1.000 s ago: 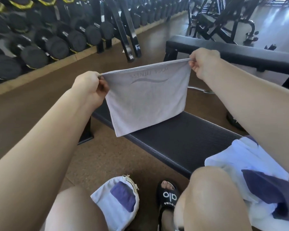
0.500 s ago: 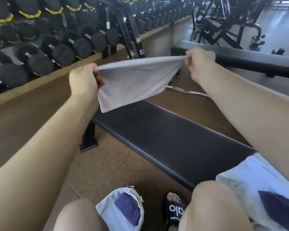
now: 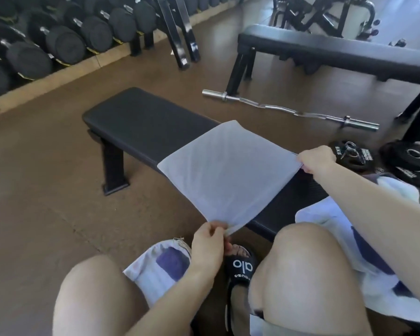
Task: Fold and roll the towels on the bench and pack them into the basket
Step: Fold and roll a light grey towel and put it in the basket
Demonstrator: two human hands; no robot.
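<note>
A folded light grey towel (image 3: 223,170) lies spread flat across the black bench (image 3: 141,120). My left hand (image 3: 210,246) pinches its near corner just off the bench's front edge. My right hand (image 3: 317,160) pinches the right corner at the bench's far side. A pile of white and dark blue towels (image 3: 325,221) sits on the bench behind my right forearm. On the floor between my knees stands the white fabric basket (image 3: 146,267) with a purple towel (image 3: 172,263) inside.
A rack of black dumbbells (image 3: 58,42) lines the left wall. A second bench (image 3: 325,47) stands at the back right, a curl bar (image 3: 289,110) and weight plates (image 3: 410,163) lie on the floor near it. My knees and a black sandal (image 3: 240,265) fill the foreground.
Both hands have come down with the towel, from holding it stretched in the air to laying it flat on the bench. The view has tilted downward.
</note>
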